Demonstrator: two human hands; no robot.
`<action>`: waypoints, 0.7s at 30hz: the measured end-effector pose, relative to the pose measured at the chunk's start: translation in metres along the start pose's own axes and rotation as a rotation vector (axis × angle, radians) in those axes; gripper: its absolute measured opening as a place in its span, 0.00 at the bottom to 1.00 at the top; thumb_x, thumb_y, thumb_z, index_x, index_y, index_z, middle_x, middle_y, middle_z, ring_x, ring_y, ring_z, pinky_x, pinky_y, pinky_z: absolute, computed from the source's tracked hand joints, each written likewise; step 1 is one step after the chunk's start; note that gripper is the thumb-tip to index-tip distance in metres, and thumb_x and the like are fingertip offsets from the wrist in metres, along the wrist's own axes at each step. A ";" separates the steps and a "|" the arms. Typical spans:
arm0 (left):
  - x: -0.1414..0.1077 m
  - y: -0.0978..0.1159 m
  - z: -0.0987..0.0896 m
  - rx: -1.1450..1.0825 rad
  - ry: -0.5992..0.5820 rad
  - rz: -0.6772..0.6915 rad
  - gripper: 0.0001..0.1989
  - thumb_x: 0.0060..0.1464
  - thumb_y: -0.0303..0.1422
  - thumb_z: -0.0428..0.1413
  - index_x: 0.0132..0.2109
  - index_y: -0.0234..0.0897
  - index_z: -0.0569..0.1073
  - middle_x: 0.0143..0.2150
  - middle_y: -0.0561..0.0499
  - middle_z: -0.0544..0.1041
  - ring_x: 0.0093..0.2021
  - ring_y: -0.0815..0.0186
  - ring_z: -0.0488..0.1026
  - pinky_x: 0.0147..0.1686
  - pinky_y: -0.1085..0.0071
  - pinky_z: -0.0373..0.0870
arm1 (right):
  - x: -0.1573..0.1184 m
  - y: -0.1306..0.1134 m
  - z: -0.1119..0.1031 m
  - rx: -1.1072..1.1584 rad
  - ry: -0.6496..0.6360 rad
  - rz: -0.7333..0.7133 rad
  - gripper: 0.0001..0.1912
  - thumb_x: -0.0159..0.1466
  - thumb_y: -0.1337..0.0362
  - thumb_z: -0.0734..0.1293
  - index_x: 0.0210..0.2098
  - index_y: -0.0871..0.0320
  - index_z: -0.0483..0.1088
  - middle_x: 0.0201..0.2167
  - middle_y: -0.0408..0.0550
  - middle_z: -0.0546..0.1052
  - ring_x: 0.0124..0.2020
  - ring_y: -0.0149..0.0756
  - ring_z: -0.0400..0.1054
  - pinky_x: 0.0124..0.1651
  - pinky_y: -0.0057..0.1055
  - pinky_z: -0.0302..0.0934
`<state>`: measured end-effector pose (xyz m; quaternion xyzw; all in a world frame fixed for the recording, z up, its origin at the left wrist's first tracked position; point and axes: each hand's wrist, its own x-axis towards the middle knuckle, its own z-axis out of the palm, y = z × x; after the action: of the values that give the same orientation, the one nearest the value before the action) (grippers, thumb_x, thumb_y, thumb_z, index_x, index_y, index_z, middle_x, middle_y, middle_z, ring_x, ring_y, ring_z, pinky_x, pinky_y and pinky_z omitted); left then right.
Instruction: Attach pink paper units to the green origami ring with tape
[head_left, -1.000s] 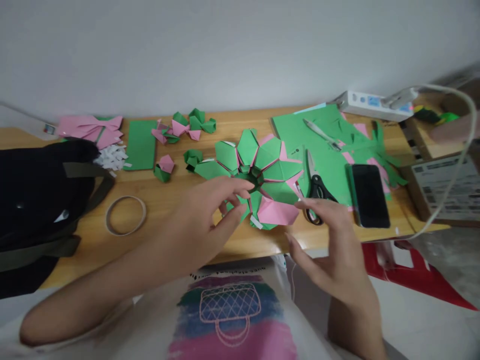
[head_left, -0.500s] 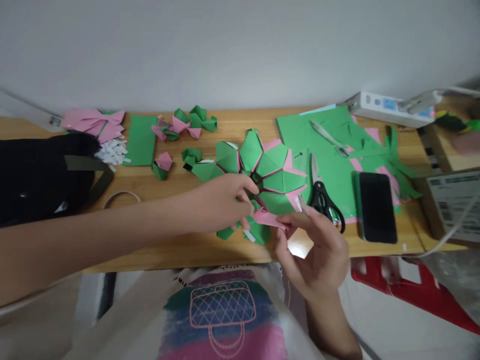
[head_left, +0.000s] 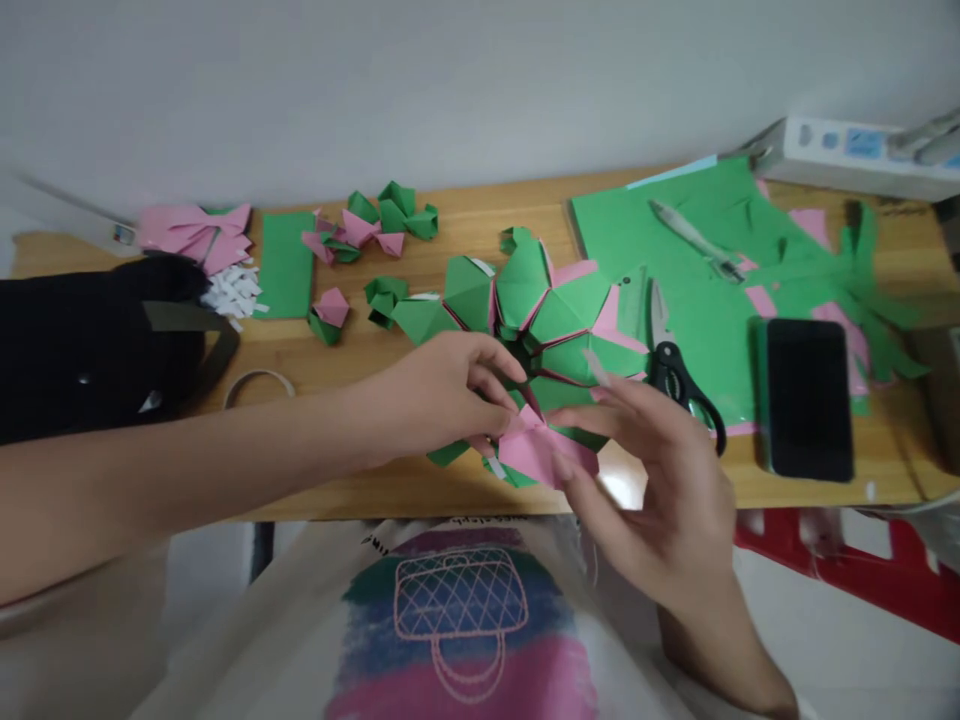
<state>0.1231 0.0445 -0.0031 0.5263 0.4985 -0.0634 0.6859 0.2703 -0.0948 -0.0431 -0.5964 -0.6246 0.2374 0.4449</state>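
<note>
A ring of green and pink folded-paper pieces [head_left: 576, 308] lies mid-table. At its near side, my left hand [head_left: 461, 388] is closed, thumb and fingers gripping the left edge of a pink folded-paper piece [head_left: 536, 450]. My right hand [head_left: 660, 480] has its thumb on that same piece's right side and its index finger just above. A thin pale strip [head_left: 596, 368] sticks up between the right hand's fingers. Green folded paper shows beneath the pink piece, and the hands partly cover the ring.
Black-handled scissors [head_left: 679, 375], a phone [head_left: 808, 398] and a pen-like cutter [head_left: 694, 238] lie to the right, around green sheets [head_left: 622, 220]. Small folded pieces [head_left: 397, 215], white scraps [head_left: 234, 292], a tape roll [head_left: 259, 378] and a black bag [head_left: 97, 350] are left. A power strip [head_left: 832, 150] stands behind.
The pink piece has opened from a narrow strip into a wider face. My left thumb has come onto its left edge, and my right fingers have spread. The view has shifted slightly.
</note>
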 end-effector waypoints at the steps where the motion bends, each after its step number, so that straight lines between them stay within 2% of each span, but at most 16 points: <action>1: 0.000 0.000 0.000 -0.011 -0.006 -0.006 0.14 0.46 0.20 0.58 0.42 0.34 0.70 0.27 0.54 0.77 0.24 0.70 0.75 0.26 0.73 0.74 | 0.004 0.000 -0.002 -0.054 -0.027 -0.018 0.35 0.61 0.72 0.66 0.64 0.50 0.53 0.42 0.47 0.80 0.46 0.45 0.73 0.48 0.45 0.65; 6: 0.001 0.002 0.000 -0.027 -0.033 -0.037 0.13 0.46 0.21 0.59 0.41 0.34 0.70 0.28 0.53 0.78 0.24 0.70 0.74 0.25 0.74 0.73 | 0.018 -0.001 -0.007 -0.175 -0.121 -0.135 0.34 0.63 0.72 0.64 0.65 0.51 0.52 0.39 0.45 0.81 0.41 0.44 0.73 0.43 0.44 0.62; 9: 0.001 0.002 -0.002 -0.011 -0.055 0.001 0.13 0.45 0.22 0.60 0.41 0.35 0.71 0.29 0.52 0.78 0.23 0.70 0.73 0.22 0.75 0.72 | 0.020 -0.001 -0.009 -0.125 -0.129 -0.086 0.31 0.63 0.71 0.65 0.63 0.50 0.55 0.39 0.45 0.80 0.42 0.43 0.73 0.43 0.42 0.64; 11: 0.001 0.002 -0.002 0.004 -0.049 0.019 0.13 0.45 0.22 0.60 0.40 0.35 0.72 0.28 0.53 0.78 0.22 0.70 0.73 0.21 0.76 0.71 | 0.022 -0.001 -0.013 -0.041 -0.122 -0.009 0.24 0.63 0.69 0.66 0.58 0.50 0.61 0.39 0.45 0.79 0.40 0.40 0.73 0.42 0.38 0.65; 13: 0.001 0.002 -0.002 0.024 -0.040 0.023 0.13 0.45 0.22 0.59 0.40 0.34 0.71 0.27 0.53 0.78 0.22 0.70 0.73 0.20 0.76 0.71 | 0.027 -0.001 -0.018 0.029 -0.101 0.087 0.13 0.63 0.67 0.68 0.47 0.52 0.69 0.36 0.44 0.78 0.35 0.35 0.72 0.36 0.33 0.65; 15: 0.002 0.003 -0.001 0.041 -0.039 0.021 0.12 0.45 0.22 0.59 0.39 0.34 0.71 0.27 0.53 0.78 0.20 0.70 0.73 0.18 0.76 0.71 | 0.034 0.000 -0.024 0.096 -0.112 0.199 0.02 0.62 0.64 0.69 0.35 0.54 0.72 0.29 0.42 0.75 0.28 0.30 0.68 0.28 0.28 0.61; 18: 0.002 0.004 0.000 0.038 -0.043 0.015 0.12 0.45 0.21 0.59 0.39 0.34 0.70 0.26 0.54 0.77 0.19 0.71 0.73 0.18 0.77 0.71 | 0.046 -0.001 -0.031 0.255 -0.309 0.404 0.09 0.63 0.61 0.67 0.28 0.56 0.71 0.18 0.37 0.66 0.18 0.24 0.57 0.19 0.24 0.50; 21: 0.003 0.005 0.000 0.034 -0.048 0.010 0.13 0.44 0.21 0.60 0.39 0.34 0.71 0.26 0.55 0.77 0.21 0.70 0.74 0.20 0.78 0.72 | 0.057 -0.002 -0.033 0.351 -0.521 0.558 0.09 0.62 0.61 0.67 0.27 0.57 0.71 0.15 0.35 0.61 0.15 0.22 0.50 0.16 0.23 0.44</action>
<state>0.1274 0.0485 -0.0019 0.5387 0.4781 -0.0814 0.6889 0.3029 -0.0485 -0.0103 -0.5777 -0.4809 0.5945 0.2855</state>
